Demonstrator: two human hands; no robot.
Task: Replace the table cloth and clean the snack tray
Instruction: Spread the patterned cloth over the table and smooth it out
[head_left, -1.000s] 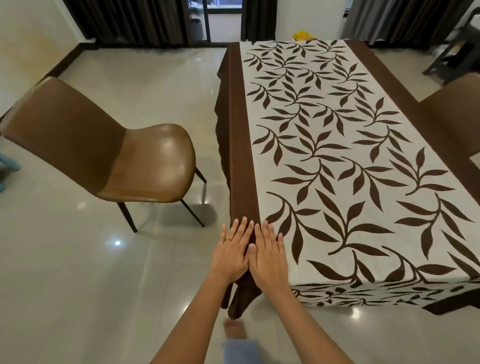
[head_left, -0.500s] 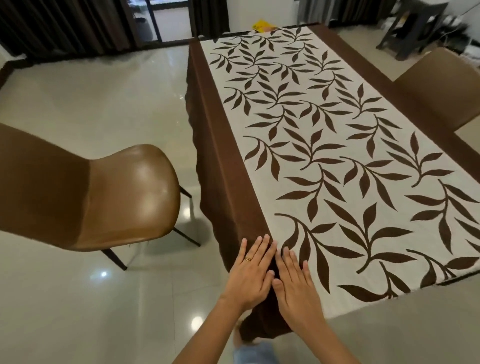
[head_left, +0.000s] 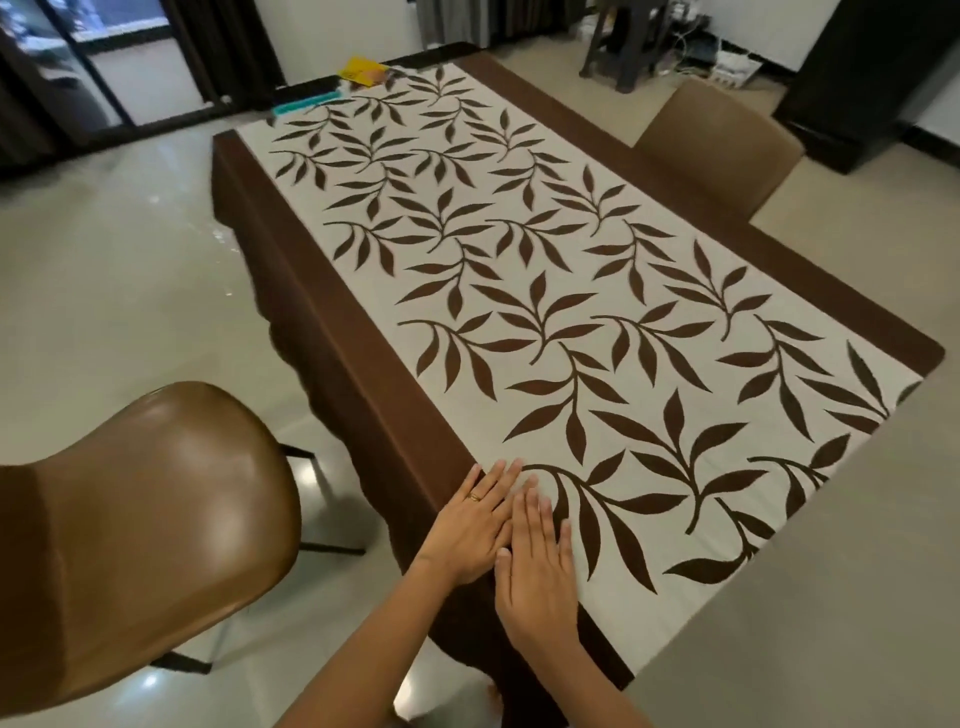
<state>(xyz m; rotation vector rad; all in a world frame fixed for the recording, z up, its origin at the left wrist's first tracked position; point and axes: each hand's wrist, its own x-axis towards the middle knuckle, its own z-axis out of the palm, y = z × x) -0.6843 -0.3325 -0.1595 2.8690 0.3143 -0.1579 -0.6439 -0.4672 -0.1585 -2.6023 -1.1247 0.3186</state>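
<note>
Two hands flat on the near left corner of the cloth (head_left: 519, 291), side by side and touching. Palm down across the brown border, left hand (head_left: 470, 525): fingers (head_left: 498, 475) straight and close together, tips just reaching the cream leaf-print field, ring (head_left: 474, 497) on one finger. Palm down on the cream field just beside it, right hand (head_left: 537, 566): fingers (head_left: 530, 512) straight, barely spread, thumb laid against the left hand. Nothing gripped or pinched by either, only pressing on fabric. Cloth spread over the whole table, brown border hanging down the left side and falling in folds at the near corner below the wrists. Brown chair (head_left: 156, 519) near at lower left, apart from the table; second chair (head_left: 722, 140) against the far right side. Yellow thing (head_left: 363, 70) and teal strip (head_left: 306, 104) at the far end, too small to identify. Against half a second ago: same corner, same flat palms, hands drawn a little closer together; view swung, brown chair now lower and larger, far end of the table with yellow thing and teal strip further into sight.
</note>
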